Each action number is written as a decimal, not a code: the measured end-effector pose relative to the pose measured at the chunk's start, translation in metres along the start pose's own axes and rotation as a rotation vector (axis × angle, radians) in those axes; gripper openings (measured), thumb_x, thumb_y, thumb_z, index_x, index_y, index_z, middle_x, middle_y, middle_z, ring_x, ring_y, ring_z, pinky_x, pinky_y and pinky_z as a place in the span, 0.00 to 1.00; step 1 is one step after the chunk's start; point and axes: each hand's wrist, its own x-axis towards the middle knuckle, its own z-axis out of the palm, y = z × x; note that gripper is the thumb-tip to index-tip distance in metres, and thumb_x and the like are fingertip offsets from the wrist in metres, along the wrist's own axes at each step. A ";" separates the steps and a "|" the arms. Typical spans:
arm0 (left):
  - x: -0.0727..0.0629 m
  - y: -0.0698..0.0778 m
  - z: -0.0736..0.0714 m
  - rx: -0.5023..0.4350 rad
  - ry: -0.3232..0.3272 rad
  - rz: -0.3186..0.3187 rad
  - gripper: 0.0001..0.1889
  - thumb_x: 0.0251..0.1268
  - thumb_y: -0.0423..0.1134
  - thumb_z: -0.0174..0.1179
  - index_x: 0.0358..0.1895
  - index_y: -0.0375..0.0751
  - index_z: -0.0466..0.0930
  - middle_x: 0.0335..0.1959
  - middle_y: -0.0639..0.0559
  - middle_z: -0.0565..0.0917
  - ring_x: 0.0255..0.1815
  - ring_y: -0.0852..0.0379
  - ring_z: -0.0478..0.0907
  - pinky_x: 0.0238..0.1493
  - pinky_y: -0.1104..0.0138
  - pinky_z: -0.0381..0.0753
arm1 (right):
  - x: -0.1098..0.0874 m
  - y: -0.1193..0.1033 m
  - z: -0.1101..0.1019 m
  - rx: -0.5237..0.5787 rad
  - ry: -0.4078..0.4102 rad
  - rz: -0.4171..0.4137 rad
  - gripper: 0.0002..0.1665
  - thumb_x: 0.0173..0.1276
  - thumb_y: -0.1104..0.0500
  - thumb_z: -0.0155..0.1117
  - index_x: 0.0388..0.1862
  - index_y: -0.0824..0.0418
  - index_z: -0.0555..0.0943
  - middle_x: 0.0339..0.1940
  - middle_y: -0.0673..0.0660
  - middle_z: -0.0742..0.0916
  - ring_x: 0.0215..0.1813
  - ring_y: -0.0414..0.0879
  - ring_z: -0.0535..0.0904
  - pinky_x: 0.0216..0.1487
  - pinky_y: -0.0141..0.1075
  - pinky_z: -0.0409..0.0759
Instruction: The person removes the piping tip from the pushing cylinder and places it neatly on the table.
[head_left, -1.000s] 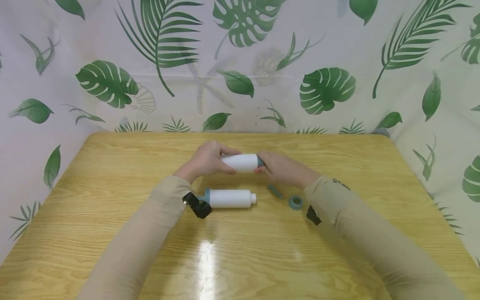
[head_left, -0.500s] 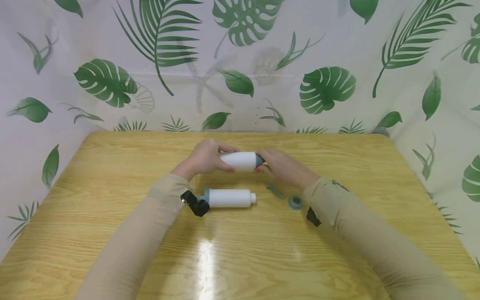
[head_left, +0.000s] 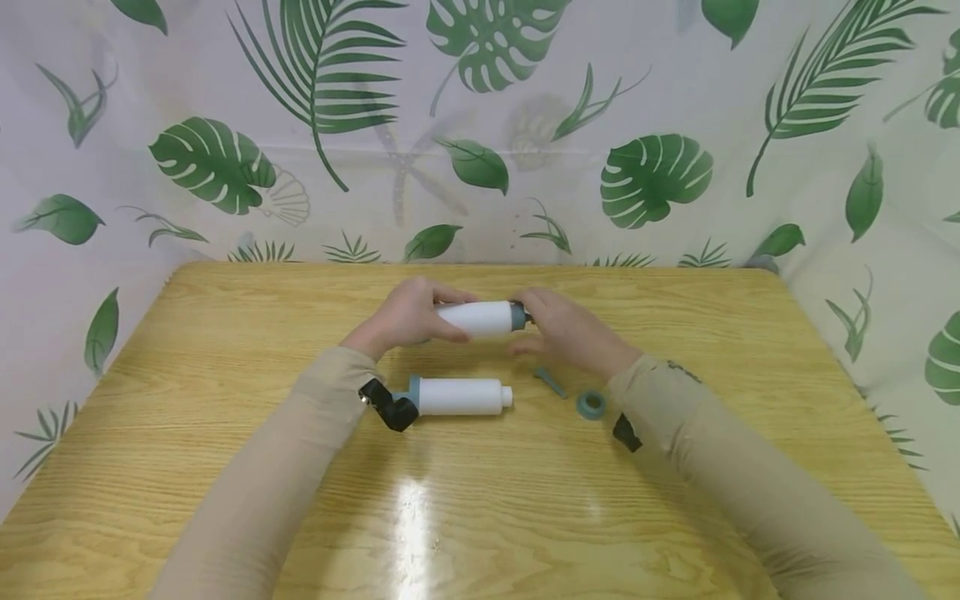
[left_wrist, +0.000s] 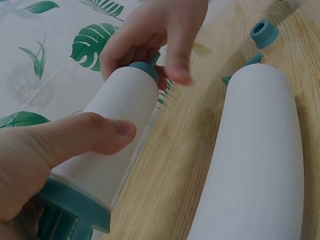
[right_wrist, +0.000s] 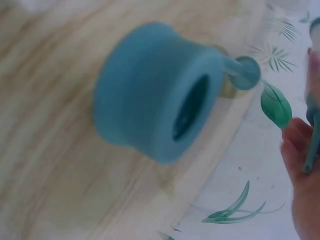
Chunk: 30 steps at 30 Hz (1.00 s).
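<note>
Head view: peg [head_left: 552,384] (teal) lies between right fingers [head_left: 529,344] and ring [head_left: 582,410].

Beige is running down both sides here — the left sleeve [head_left: 240,492] is stretching long and plain to a wrinkling left cuff [head_left: 341,367], while the right sleeve [head_left: 765,475] is creasing in soft folds. A blocky black wrist camera [head_left: 390,406] is jutting off the left, its tiny bright spot [head_left: 364,398] glinting — and another black camera [head_left: 627,432] is peeking from under the right, where a thin dark strip [head_left: 684,372] is showing.
</note>
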 end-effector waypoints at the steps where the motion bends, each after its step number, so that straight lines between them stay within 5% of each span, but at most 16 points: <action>1: 0.000 -0.001 0.000 -0.001 0.001 0.001 0.28 0.45 0.42 0.76 0.55 0.52 0.82 0.51 0.50 0.83 0.43 0.53 0.77 0.37 0.64 0.79 | 0.000 0.000 -0.001 0.056 -0.036 0.050 0.32 0.66 0.50 0.64 0.61 0.67 0.69 0.53 0.62 0.79 0.53 0.52 0.75 0.55 0.46 0.75; 4: -0.001 -0.003 0.000 0.005 0.006 0.005 0.28 0.46 0.41 0.76 0.56 0.51 0.82 0.52 0.50 0.82 0.43 0.53 0.77 0.38 0.64 0.79 | 0.000 0.000 -0.003 0.185 -0.105 0.151 0.27 0.75 0.52 0.51 0.66 0.66 0.67 0.57 0.62 0.77 0.58 0.53 0.72 0.58 0.48 0.72; 6: -0.001 -0.005 0.000 0.004 0.008 0.004 0.27 0.46 0.41 0.76 0.55 0.51 0.82 0.52 0.50 0.82 0.43 0.53 0.77 0.38 0.64 0.79 | 0.000 0.002 -0.003 0.219 -0.106 0.147 0.23 0.77 0.55 0.48 0.65 0.66 0.68 0.57 0.62 0.78 0.58 0.54 0.73 0.59 0.49 0.71; 16: -0.002 -0.005 0.002 0.015 0.006 0.027 0.26 0.46 0.40 0.76 0.54 0.49 0.84 0.51 0.51 0.83 0.42 0.54 0.78 0.38 0.65 0.78 | -0.002 0.004 -0.001 0.268 -0.034 0.098 0.28 0.63 0.62 0.68 0.59 0.67 0.70 0.53 0.59 0.80 0.50 0.50 0.77 0.52 0.43 0.77; 24: -0.002 -0.005 0.003 0.017 0.009 0.031 0.27 0.45 0.39 0.76 0.54 0.49 0.83 0.50 0.50 0.83 0.43 0.54 0.78 0.41 0.64 0.78 | -0.003 0.002 -0.007 0.310 -0.155 0.175 0.25 0.74 0.52 0.53 0.63 0.66 0.70 0.53 0.60 0.80 0.53 0.51 0.76 0.53 0.47 0.76; 30: 0.000 -0.005 0.004 0.029 0.011 0.033 0.26 0.45 0.39 0.76 0.54 0.50 0.84 0.50 0.51 0.83 0.43 0.54 0.78 0.42 0.64 0.77 | -0.002 0.002 -0.006 0.302 -0.135 0.158 0.20 0.70 0.59 0.60 0.57 0.65 0.71 0.49 0.58 0.81 0.46 0.48 0.78 0.44 0.42 0.79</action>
